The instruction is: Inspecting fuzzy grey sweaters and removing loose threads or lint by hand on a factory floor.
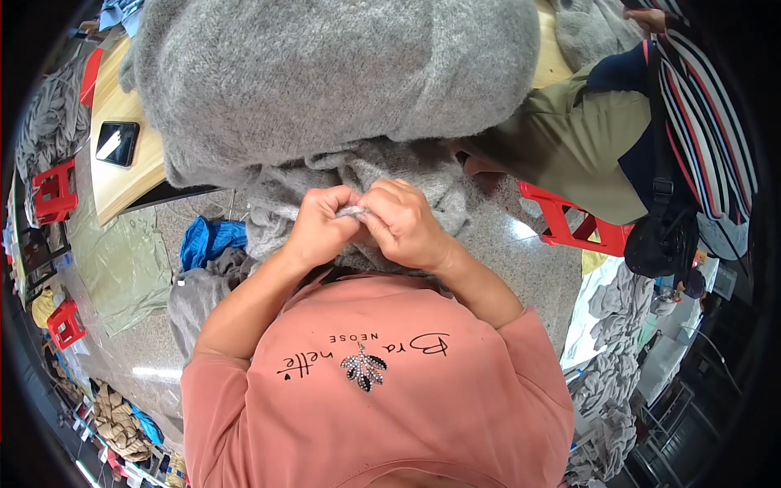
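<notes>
Close together in front of my chest, both hands pinch one narrow, rolled edge of a fuzzy grey knitted fabric [351, 211]. My left hand [324, 225] has its thumb and fingers closed on the edge, and my right hand [405, 221] grips it right beside them. A short bit of the edge shows between the two thumbs. The rest of this fabric hangs in loose folds behind and below my hands. Just beyond, a large, thick grey knitted heap [333, 73] covers most of the table. My fingertips are partly hidden.
A black phone [118, 144] lies on the wooden table [150, 167] at the left. Blue cloth [210, 241] is low on the left. A person in khaki trousers [561, 138] sits close at the right, by a red stool [569, 220]. Grey garments [614, 350] are piled further right.
</notes>
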Demonstrator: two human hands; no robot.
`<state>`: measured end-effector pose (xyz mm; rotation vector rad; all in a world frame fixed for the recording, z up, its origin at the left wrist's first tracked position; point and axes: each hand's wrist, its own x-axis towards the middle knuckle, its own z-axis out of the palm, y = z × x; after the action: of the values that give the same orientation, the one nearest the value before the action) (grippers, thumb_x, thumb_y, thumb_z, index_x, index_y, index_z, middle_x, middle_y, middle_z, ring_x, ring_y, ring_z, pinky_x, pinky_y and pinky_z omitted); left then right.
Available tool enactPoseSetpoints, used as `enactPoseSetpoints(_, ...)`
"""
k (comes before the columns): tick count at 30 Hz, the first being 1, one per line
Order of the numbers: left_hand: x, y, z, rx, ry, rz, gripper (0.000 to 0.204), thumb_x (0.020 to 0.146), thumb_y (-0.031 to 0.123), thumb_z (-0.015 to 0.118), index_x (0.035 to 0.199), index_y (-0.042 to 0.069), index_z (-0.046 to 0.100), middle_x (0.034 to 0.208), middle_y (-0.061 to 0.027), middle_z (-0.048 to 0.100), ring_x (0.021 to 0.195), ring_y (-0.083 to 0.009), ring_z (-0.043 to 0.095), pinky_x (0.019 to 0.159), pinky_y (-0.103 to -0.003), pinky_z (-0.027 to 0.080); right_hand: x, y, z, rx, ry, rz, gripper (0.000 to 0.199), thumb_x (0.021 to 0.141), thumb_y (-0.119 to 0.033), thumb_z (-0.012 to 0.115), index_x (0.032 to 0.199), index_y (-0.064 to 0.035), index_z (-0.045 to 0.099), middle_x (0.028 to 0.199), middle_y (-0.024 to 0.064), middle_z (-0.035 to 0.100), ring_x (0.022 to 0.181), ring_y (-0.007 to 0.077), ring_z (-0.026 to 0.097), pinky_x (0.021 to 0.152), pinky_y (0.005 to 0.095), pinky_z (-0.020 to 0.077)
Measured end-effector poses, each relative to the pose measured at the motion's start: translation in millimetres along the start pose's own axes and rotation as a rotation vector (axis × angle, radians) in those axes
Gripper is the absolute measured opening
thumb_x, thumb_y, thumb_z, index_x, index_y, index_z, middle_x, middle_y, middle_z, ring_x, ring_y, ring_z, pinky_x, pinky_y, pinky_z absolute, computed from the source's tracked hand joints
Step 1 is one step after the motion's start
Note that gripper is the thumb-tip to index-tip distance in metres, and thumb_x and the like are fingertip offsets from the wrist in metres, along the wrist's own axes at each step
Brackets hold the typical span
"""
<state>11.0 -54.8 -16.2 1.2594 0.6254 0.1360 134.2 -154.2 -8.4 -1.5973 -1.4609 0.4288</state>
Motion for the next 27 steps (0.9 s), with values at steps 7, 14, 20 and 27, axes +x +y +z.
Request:
enactPoseSetpoints(7,0,7,-4,0.056,0.087,0.065,0.002,0.073,0.0,0.061,0.072,0.0,0.061,0.06,0.0036,0.054,0.056,-0.0018,0.044,0.047,-0.019,0.035,-14,19,1,0.433,0.09,0.372,0.004,0.078,-0.004,0.055,0.081,0.0,0.055,0.066,0.0014,0.051,0.059,0.0079,0.044,0.052,0.0237,0.0372)
enactPoseSetpoints(14,0,3,1,0.06,0.071,0.044,0.003,0.073,0.0,0.061,0.069,0.0,0.06,0.06,0.003,0.055,0.056,-0.0023,0.045,0.047,-0.02,0.035,-10,15,9,0.287,0.024,0.144,0.007,0.074,0.0,0.056,0.081,0.0008,0.055,0.066,0.0087,0.052,0.057,0.0164,0.049,0.052,0.028,0.04)
enactPoseSetpoints(20,4,-10,-1,-0.04,0.106,0.028,0.004,0.076,0.004,0.063,0.074,0.001,0.061,0.066,0.0024,0.057,0.06,-0.002,0.046,0.051,-0.018,0.037,-10,20,18,0.41,0.135,0.325,0.003,0.077,-0.001,0.054,0.08,0.0013,0.055,0.067,0.0046,0.052,0.06,0.0108,0.048,0.053,0.0254,0.0392)
enactPoseSetpoints(27,10,-4,-6,-0.22,0.002,-0.026,0.004,0.077,0.005,0.063,0.077,0.001,0.061,0.072,-0.0006,0.061,0.063,-0.0048,0.052,0.056,-0.02,0.042,-10,25,3,0.461,0.153,0.313,0.012,0.076,-0.003,0.058,0.086,0.0009,0.054,0.074,0.0061,0.053,0.068,0.0126,0.051,0.061,0.025,0.042)
